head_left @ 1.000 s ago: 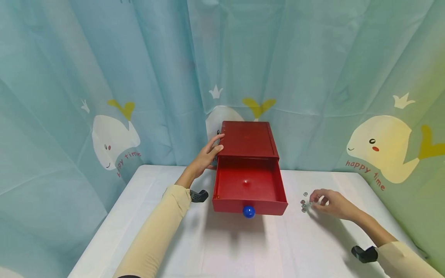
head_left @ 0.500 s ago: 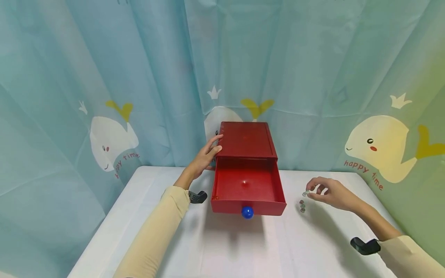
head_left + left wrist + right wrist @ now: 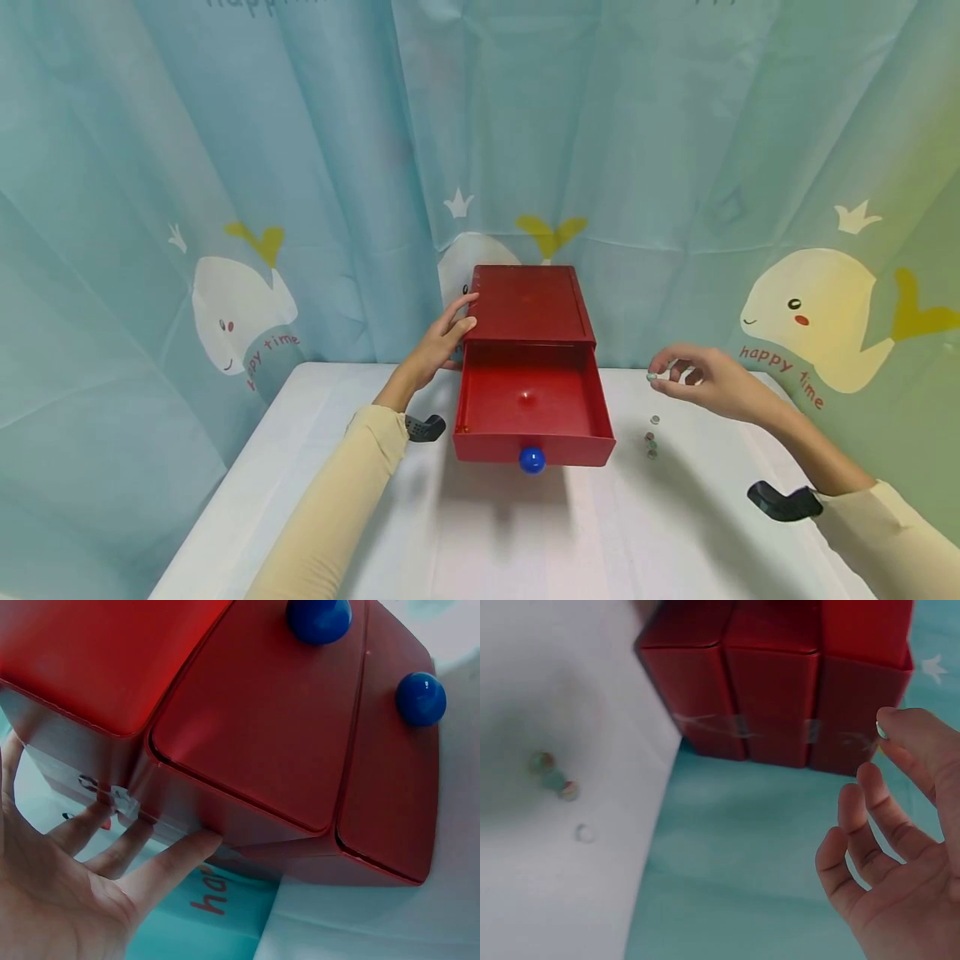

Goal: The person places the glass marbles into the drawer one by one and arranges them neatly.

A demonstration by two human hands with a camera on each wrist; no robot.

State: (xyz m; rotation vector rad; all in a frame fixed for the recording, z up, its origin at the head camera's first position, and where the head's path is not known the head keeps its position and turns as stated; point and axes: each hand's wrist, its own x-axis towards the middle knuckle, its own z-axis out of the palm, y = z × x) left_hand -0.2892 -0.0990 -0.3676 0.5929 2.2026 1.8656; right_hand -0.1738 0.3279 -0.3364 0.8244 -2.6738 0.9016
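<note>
Drawer of red box pulled open, inside bare. Left hand flat, fingers straight, steadying box's left side. Right hand pinches 1 marble, raised right of drawer, not yet in. About 4 marbles left on counter, near-right of drawer.

You've got open air between your right hand and the open drawer; only its right wall blocks. Loose marbles sit below on the table.
</note>
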